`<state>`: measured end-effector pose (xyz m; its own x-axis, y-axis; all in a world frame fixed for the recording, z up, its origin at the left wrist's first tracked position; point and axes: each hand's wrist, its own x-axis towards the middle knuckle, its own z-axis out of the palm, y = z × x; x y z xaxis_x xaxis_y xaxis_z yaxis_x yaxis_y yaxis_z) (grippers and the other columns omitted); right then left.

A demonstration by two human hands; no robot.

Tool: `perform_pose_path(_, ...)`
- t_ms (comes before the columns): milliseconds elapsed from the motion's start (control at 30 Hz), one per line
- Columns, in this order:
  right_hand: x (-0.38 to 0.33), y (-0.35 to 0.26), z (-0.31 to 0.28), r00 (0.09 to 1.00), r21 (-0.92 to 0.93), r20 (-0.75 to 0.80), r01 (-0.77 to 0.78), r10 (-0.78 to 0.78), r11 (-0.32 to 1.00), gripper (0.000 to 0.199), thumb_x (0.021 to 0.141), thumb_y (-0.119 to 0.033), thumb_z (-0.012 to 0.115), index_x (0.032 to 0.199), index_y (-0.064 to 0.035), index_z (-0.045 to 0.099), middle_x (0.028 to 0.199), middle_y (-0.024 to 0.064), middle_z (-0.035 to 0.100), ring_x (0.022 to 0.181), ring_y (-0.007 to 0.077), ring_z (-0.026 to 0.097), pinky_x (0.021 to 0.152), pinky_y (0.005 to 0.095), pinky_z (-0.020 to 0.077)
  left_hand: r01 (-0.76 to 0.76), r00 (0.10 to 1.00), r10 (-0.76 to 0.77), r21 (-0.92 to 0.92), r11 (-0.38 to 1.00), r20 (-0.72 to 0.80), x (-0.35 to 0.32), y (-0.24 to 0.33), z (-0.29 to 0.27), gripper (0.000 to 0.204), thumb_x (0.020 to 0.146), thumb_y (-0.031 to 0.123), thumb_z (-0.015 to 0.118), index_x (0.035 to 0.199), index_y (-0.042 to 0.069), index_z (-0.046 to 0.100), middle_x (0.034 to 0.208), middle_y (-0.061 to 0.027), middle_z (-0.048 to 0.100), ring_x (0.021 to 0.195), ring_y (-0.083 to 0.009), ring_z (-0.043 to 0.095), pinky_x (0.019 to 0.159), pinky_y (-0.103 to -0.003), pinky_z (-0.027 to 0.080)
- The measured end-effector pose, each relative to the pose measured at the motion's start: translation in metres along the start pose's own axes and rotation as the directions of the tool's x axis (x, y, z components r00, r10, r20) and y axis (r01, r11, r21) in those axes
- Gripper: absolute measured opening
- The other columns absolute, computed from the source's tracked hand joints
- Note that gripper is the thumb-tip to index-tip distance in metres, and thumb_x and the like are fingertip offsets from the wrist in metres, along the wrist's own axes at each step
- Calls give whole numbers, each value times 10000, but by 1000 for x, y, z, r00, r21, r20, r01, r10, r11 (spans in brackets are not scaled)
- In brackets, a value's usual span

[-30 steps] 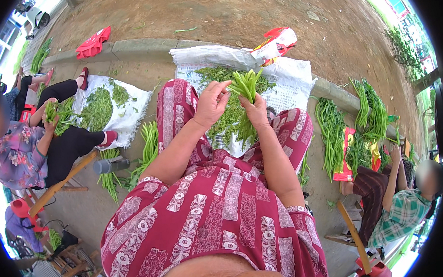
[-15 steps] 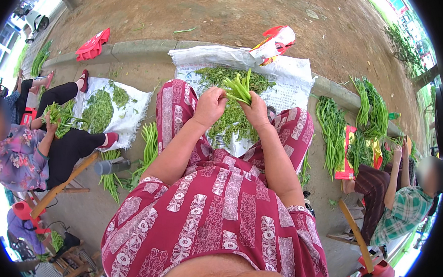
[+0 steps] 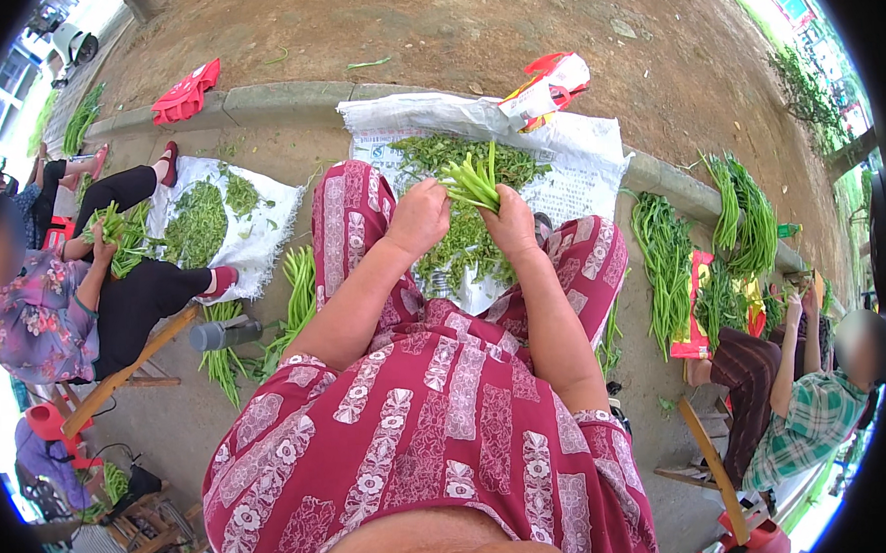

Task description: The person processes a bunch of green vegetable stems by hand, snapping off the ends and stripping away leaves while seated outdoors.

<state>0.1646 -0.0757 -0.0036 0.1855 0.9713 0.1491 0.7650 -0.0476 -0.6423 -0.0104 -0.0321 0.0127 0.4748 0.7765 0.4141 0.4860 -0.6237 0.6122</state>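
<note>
Between my knees I hold up a bunch of cut green stems. My right hand is wrapped round its lower right side. At the left edge of the bunch is my left hand, its fingers pinched together against the stem ends; what lies between the fingertips is too small to make out. Below and behind my hands, a heap of loose green leaves covers part of a spread white woven sack.
Long green stems lie by my left leg and in bundles on the right. A grey bottle stands at left. People handle greens on both sides. A red-and-white bag rests on the sack's far edge, near a stone kerb.
The bunch has tipped slightly and sunk a little. My left hand has shifted slightly down and closer against the stem ends. My right hand keeps its hold.
</note>
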Motion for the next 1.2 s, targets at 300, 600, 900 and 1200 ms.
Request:
perform_pose_path(300, -1, 0, 6, 999, -75, 11, 34, -34, 997, 220, 752, -159, 632, 877, -26, 510, 902, 178, 574, 861, 383, 553, 730, 462, 449, 42, 989, -47, -42, 998, -139, 3, 4, 1, 66, 731, 42, 540, 712, -20, 528, 709, -175, 502, 686, -360, 518, 609, -413, 424)
perform_pose_path(600, 0, 16, 6, 990, 312, -15, -129, 141, 941, 142, 812, -144, 601, 877, -27, 555, 738, 107, 599, 646, 295, 575, 610, 399, 459, 300, 751, -629, -745, 596, -201, 17, -37, -14, 112, 846, 86, 507, 818, 24, 595, 638, -40, 581, 495, -86, 546, 497, -214, 449)
perform_pose_path(900, 2, 0, -18, 887, 923, 336, -377, 317, 77, 167, 779, -68, 648, 919, -32, 564, 691, 42, 544, 587, 148, 546, 581, 341, 534, 308, 838, -546, -848, 431, 27, 9, -24, -7, 108, 777, -14, 549, 846, 16, 626, 771, -34, 613, 590, -86, 565, 579, -219, 497)
perform_pose_path(1200, 1, -6, -18, 900, 921, 357, -385, 251, 68, 171, 765, -65, 629, 920, -12, 579, 685, 55, 566, 568, 159, 558, 556, 316, 505, 244, 955, -296, -553, 796, -4, 7, -10, -8, 213, 780, 24, 590, 992, 24, 616, 885, -10, 546, 783, -87, 527, 680, -224, 457)
